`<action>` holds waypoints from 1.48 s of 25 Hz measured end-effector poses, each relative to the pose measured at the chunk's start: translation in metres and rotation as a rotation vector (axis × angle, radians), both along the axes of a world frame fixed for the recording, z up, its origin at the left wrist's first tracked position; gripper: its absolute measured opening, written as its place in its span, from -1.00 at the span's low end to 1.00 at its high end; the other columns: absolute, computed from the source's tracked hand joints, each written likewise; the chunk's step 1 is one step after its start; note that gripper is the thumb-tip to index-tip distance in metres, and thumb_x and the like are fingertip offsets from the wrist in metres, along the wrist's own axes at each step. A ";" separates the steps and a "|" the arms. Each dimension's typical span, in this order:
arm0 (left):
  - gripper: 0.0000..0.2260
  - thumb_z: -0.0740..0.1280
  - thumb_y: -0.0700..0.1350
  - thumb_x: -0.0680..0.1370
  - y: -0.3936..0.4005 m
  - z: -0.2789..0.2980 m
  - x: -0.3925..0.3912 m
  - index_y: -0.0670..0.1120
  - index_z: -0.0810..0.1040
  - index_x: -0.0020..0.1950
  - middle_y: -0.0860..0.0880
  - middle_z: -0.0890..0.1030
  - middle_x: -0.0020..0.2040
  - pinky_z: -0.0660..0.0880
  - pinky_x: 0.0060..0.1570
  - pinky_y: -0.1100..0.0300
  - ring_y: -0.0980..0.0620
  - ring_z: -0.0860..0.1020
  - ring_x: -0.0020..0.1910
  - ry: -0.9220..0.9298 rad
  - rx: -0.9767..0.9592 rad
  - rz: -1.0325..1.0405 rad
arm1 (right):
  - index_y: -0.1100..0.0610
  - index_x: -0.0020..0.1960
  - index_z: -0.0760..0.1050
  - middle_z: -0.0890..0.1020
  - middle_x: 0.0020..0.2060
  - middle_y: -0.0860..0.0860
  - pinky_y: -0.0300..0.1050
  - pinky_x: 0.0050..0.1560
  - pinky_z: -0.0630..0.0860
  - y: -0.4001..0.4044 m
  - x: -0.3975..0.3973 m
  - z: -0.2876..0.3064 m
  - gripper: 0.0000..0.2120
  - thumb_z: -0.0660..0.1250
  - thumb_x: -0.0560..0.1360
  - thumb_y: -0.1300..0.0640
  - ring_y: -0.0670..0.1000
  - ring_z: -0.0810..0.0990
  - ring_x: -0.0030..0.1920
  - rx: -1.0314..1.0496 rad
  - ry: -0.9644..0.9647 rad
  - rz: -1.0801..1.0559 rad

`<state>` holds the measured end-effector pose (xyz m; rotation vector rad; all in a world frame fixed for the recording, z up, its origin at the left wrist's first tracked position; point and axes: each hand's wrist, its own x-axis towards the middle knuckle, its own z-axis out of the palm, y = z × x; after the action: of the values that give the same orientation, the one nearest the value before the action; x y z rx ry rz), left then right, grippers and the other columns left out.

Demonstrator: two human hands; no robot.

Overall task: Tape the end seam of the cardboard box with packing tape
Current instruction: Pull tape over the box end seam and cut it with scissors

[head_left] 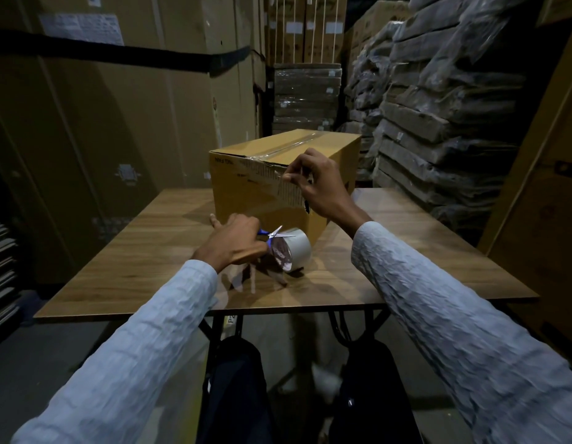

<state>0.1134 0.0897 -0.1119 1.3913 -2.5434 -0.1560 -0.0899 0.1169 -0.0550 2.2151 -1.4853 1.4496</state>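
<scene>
A closed cardboard box (256,193) stands on the wooden table (118,267), with clear tape along its top seam running down onto the near end. My right hand (316,184) pinches a strip of clear tape (288,192) stretched in front of the box's near face. My left hand (236,245) grips blue-handled scissors (272,233), whose blades are parted by the tape roll (292,253). The roll lies on its side on the table, just in front of the box.
Tall cardboard cartons (102,123) stand to the left and far right. Stacks of plastic-wrapped flat packs (438,107) rise at the back right, close to the table. My legs show under the table's front edge.
</scene>
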 end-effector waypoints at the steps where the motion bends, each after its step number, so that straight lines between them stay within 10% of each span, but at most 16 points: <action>1: -0.41 0.04 0.36 0.27 0.001 0.001 -0.002 -0.07 0.55 -0.09 -0.05 0.48 -0.15 -0.06 0.37 -0.62 -0.12 0.47 0.06 -0.008 0.002 -0.003 | 0.22 -0.03 0.63 0.54 -0.08 -0.03 -0.39 -0.13 0.45 0.000 0.000 0.000 -0.94 0.45 0.53 0.23 -0.16 0.48 -0.13 0.003 -0.001 0.000; 30: -0.76 0.26 0.03 0.60 -0.001 0.017 -0.011 0.01 0.33 -0.23 0.02 0.38 -0.21 -0.06 0.40 -0.61 -0.11 0.49 -0.03 -0.159 -0.116 -0.087 | 0.20 -0.05 0.61 0.54 -0.09 0.00 -0.28 -0.11 0.51 -0.004 -0.005 0.001 -0.95 0.46 0.53 0.22 -0.04 0.52 -0.09 0.006 0.005 0.005; 37: -0.47 0.08 0.37 0.29 -0.001 0.014 -0.005 -0.06 0.46 -0.12 -0.02 0.45 -0.17 0.07 0.39 -0.58 -0.14 0.50 -0.09 -0.083 -0.026 -0.035 | 0.22 -0.05 0.61 0.55 -0.09 0.01 -0.36 -0.13 0.46 -0.004 -0.006 0.000 -0.95 0.46 0.53 0.23 -0.13 0.48 -0.13 0.017 -0.017 0.003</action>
<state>0.1082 0.0887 -0.0981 1.3715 -2.6288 -0.0729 -0.0956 0.1129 -0.0546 2.2215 -1.5052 1.4659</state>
